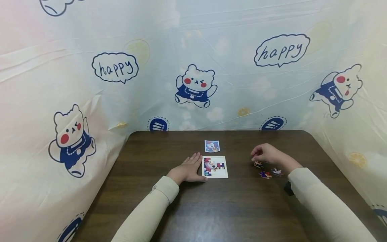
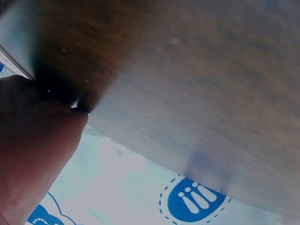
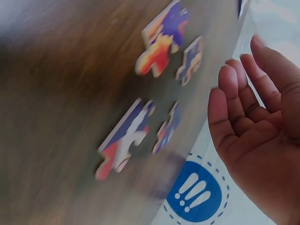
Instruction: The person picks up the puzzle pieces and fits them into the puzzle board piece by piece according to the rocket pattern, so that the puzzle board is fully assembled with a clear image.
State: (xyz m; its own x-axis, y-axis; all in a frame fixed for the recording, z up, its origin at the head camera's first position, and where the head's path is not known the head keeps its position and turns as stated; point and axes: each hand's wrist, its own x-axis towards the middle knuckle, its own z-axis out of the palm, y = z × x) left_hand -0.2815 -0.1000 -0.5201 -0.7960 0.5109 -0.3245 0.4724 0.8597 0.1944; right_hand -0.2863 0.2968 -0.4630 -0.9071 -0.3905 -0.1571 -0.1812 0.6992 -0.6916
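My left hand (image 1: 189, 169) lies flat beside the white puzzle tray (image 1: 222, 173), fingers along its left side and thumb at its near left corner. Part of a cartoon picture fills the tray, with bare white areas on its right. In the left wrist view the hand (image 2: 40, 136) looks dark and covers most of the tray. My right hand (image 1: 267, 155) hovers over loose puzzle pieces, its fingers loosely bent with nothing visible between them. Purple-and-orange (image 3: 164, 40) and red-and-white (image 3: 124, 140) pieces lie below it, beside two others seen nearly edge-on.
Behind the tray lies a small cartoon picture card (image 1: 212, 146). A dark brown table (image 1: 239, 208) carries everything, with printed cloth (image 1: 235, 87) hanging around its back and sides. A small black object (image 1: 288, 189) shows by the right sleeve.
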